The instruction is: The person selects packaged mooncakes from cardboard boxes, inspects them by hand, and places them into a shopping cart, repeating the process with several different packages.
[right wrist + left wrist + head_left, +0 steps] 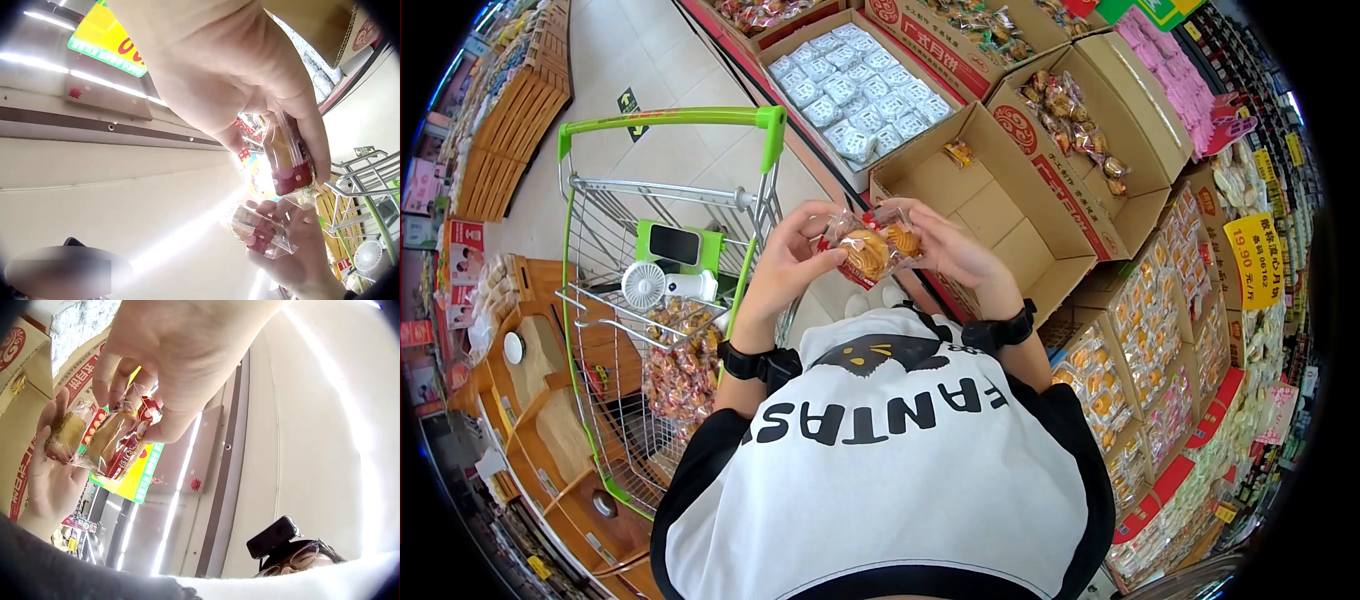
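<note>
Two wrapped mooncakes are held up in front of the shirt. The left hand (pixel 795 262) pinches the larger-looking mooncake (pixel 863 256) by its clear and red wrapper, thumb on the near side. In the right hand (pixel 952 250) a second mooncake (pixel 903 238) is gripped close beside it. The left wrist view shows the left hand (pixel 169 356) above its packet (pixel 115 447), with the right hand (pixel 50 494) behind. In the right wrist view the right hand (pixel 231 69) curls round its packet (pixel 289 156), and the left hand's packet (pixel 259 231) is below.
A shopping cart (pixel 670 116) at the left holds many wrapped packets (pixel 675 380), a small fan (pixel 643 285) and a phone (pixel 674 244). Ahead, a cardboard box (pixel 1000 205) has one small packet (pixel 958 152) inside; white packets (pixel 860 85) fill another box. More packaged goods (pixel 1140 340) stand right.
</note>
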A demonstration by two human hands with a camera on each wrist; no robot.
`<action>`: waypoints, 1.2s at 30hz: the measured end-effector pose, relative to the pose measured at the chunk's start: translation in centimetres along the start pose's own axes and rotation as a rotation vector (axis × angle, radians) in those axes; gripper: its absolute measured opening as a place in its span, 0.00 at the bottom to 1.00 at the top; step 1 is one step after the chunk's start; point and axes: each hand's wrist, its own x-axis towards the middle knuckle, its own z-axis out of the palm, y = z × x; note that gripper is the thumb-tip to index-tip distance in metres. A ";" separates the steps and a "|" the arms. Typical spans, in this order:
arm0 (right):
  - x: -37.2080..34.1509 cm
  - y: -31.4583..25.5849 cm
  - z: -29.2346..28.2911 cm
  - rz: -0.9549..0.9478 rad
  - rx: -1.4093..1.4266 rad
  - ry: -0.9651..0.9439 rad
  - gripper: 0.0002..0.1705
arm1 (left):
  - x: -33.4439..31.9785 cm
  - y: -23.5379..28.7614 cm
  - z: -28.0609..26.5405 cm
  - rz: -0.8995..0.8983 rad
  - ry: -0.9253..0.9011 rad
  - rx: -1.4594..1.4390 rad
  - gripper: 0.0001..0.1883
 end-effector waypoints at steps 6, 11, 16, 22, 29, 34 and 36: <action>0.7 0.8 0.1 0.044 -0.021 -0.095 0.28 | 0.3 -0.3 -0.2 -0.017 0.024 0.086 0.15; 1.2 1.1 0.9 0.110 0.074 -0.184 0.29 | 0.5 -0.4 -0.4 -0.059 0.056 0.225 0.12; 1.4 1.5 1.4 0.102 0.025 -0.113 0.28 | 0.3 -0.5 -1.0 -0.054 0.082 0.549 0.12; 2.0 1.3 2.3 0.148 0.026 -0.132 0.26 | -0.2 -1.0 -1.5 0.026 0.141 0.627 0.11; 3.3 1.7 3.2 0.145 0.041 -0.193 0.25 | -1.4 -0.8 -1.8 0.092 0.150 0.477 0.10; 4.0 1.7 4.1 0.122 -0.082 -0.176 0.21 | -2.6 -0.7 -2.3 0.128 0.229 0.468 0.12; 4.4 1.7 4.6 0.142 -0.085 -0.197 0.20 | -3.2 -0.6 -2.3 0.113 0.285 0.424 0.15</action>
